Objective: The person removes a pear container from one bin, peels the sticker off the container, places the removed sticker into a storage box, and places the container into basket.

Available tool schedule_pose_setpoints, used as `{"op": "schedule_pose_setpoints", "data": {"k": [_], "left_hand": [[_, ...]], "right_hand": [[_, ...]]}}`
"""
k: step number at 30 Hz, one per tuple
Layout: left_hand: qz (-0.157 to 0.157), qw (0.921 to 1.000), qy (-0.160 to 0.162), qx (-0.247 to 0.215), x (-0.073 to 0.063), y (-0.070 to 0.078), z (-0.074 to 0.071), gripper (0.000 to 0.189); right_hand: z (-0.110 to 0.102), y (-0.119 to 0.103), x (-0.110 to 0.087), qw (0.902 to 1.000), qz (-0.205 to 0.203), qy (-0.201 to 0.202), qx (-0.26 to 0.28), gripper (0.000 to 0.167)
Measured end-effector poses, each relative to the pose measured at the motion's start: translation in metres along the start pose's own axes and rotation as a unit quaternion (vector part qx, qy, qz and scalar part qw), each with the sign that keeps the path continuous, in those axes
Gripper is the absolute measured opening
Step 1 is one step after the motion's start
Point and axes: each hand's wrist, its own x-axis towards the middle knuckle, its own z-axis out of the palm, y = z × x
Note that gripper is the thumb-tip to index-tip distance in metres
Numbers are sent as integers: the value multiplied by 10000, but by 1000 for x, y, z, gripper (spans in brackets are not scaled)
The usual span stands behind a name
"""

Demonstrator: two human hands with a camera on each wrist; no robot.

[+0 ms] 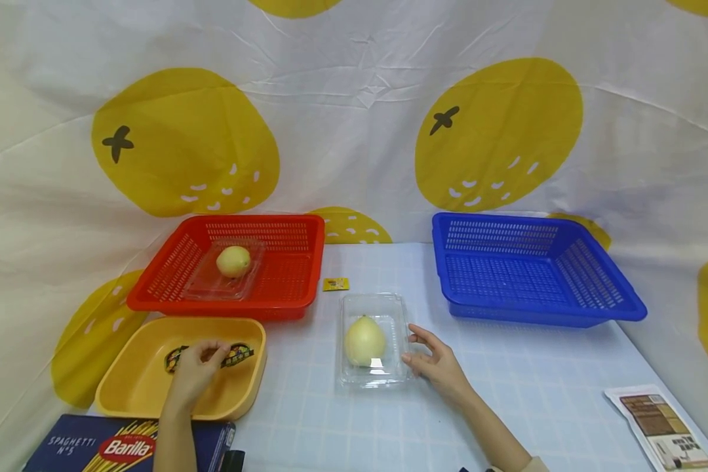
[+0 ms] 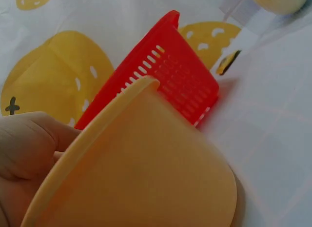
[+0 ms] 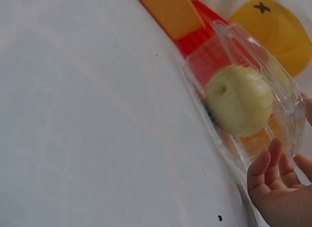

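My left hand point(image 1: 199, 370) reaches down into a yellow plastic basin point(image 1: 124, 387), thumb and fingertips together at the end of a small dark packet point(image 1: 238, 354) with colourful print. More dark printed wrapping point(image 1: 174, 359) shows on the hand's other side. In the left wrist view the basin's wall hides those fingertips. A clear plastic box point(image 1: 391, 314) with a pale yellow pear point(image 1: 365, 342) inside lies mid-table. Beside its right edge is my right hand point(image 1: 442, 370), fingers loosely bent and apart, fingertips right at the rim.
Behind the basin, a red basket point(image 1: 283, 305) holds another clear box with a pear point(image 1: 233, 261). A blue basket point(image 1: 525, 311) stands back right. Between them lies a small yellow sachet point(image 1: 335, 284). A spaghetti box point(image 1: 77, 446) is front left, a brown-and-white pouch point(image 1: 661, 429) front right.
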Motion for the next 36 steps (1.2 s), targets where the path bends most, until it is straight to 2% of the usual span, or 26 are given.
{"op": "schedule_pose_setpoints", "data": {"k": [7, 11, 22, 32, 36], "left_hand": [[13, 9984, -549, 166, 6, -10, -5, 22], [48, 9982, -590, 26, 8, -11, -6, 22], [-112, 9974, -639, -299, 8, -10, -3, 27], [-485, 9916, -1177, -231, 7, -10, 0, 36], [-460, 9880, -1444, -312, 5, -10, 1, 42]], "right_hand": [[-1, 0, 1, 10000, -9, -50, -36, 65], [-1, -1, 1, 10000, -3, -72, -31, 65], [0, -3, 0, 9999, 61, -31, -78, 66], [0, -3, 0, 9999, 76, -56, -105, 65], [0, -2, 0, 9999, 54, -62, -76, 65]]}}
